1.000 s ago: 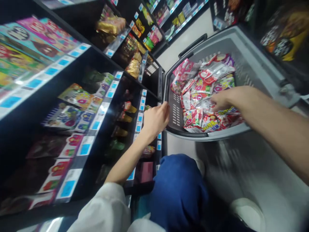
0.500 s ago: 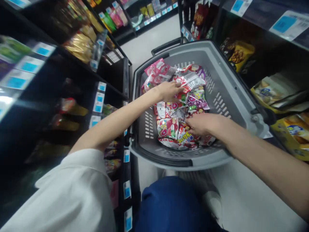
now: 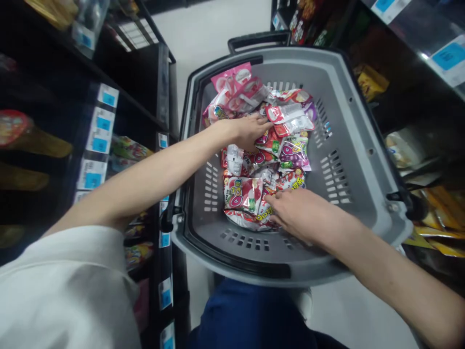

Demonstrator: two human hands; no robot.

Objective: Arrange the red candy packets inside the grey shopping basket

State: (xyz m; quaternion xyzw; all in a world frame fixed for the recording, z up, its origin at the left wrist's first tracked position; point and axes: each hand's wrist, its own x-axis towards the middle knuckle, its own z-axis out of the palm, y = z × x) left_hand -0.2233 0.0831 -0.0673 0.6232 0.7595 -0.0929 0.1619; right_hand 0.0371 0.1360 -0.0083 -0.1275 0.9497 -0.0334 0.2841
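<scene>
**We Reach Into the Grey Basket [image 3: 363, 145]**

We look down on a heap of small shiny packets [image 3: 259, 157] lying inside the basket, mostly toward its left side. Our left hand [image 3: 250, 132] is palm down over the middle of the heap, its fingers stretched toward a red-and-silver packet [image 3: 292, 118]; we cannot tell whether they grip anything. Our right hand [image 3: 301, 211] dips in from the right, its bent fingers among the packets near us; their tips are partly lost against the wrappers, so we cannot tell whether they are closed on one.

A pink packet [image 3: 232, 80] lies at the far left of the heap, a purple packet [image 3: 293, 152] to the right of our left hand, and a red-and-white packet [image 3: 242, 194] just left of our right fingers.

The basket stands between dark shelves, with blue-and-white price labels [image 3: 103, 122] on our left and a yellow packet [image 3: 373, 82] on our right. Our blue-clothed knee [image 3: 247, 317] shows below the near rim.
</scene>
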